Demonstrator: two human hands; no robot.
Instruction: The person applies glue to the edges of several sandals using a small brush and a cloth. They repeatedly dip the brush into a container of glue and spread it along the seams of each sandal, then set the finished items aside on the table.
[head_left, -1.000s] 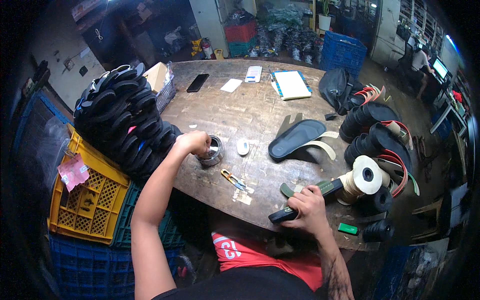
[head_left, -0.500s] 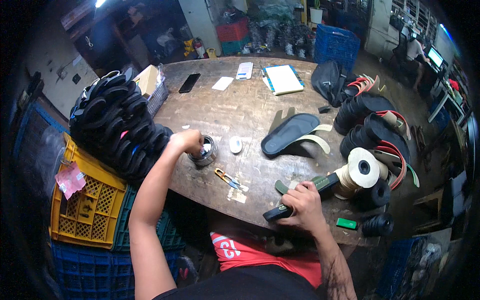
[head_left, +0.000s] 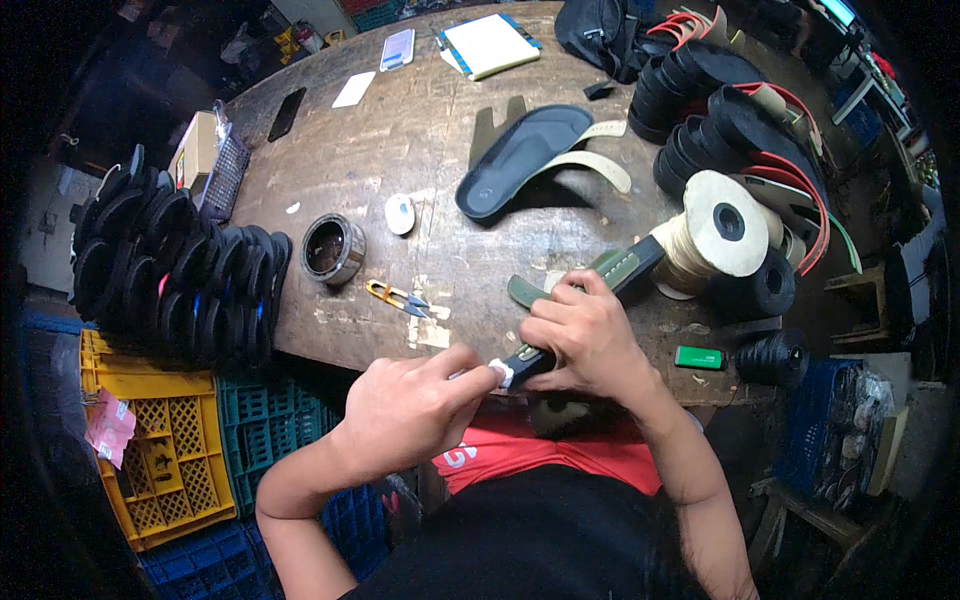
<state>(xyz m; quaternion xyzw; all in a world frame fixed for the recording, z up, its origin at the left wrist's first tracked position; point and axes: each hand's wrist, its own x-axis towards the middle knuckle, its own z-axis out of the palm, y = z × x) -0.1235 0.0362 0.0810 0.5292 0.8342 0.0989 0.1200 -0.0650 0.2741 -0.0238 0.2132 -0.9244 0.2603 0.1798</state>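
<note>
At the table's near edge my right hand (head_left: 585, 335) is closed round a dark sandal (head_left: 645, 258) with green stitched straps, turned on its side. My left hand (head_left: 415, 405) pinches a small white wad (head_left: 500, 374), perhaps cloth, against the near end of that sandal. Farther left stands a round open tin (head_left: 335, 250), its inside brown and dark. Thread snips (head_left: 398, 298) with yellow handles lie between the tin and my hands. Beyond them rests a white rounded object (head_left: 400, 214). A second sandal (head_left: 525, 160), dark with loose beige straps, lies farther back.
Black soles (head_left: 180, 260) are piled at the left, above yellow crates (head_left: 170, 450). A spool of cream cord (head_left: 725, 215), a green box (head_left: 699, 357) and stacked soles (head_left: 700, 145) crowd the right side. A phone (head_left: 287, 113) and a notepad (head_left: 490, 45) lie farther back.
My left hand has left the tin and come down to the right, to the sandal's near end, with the white wad in its fingers. My right hand still holds the sandal. The view has tilted downward.
</note>
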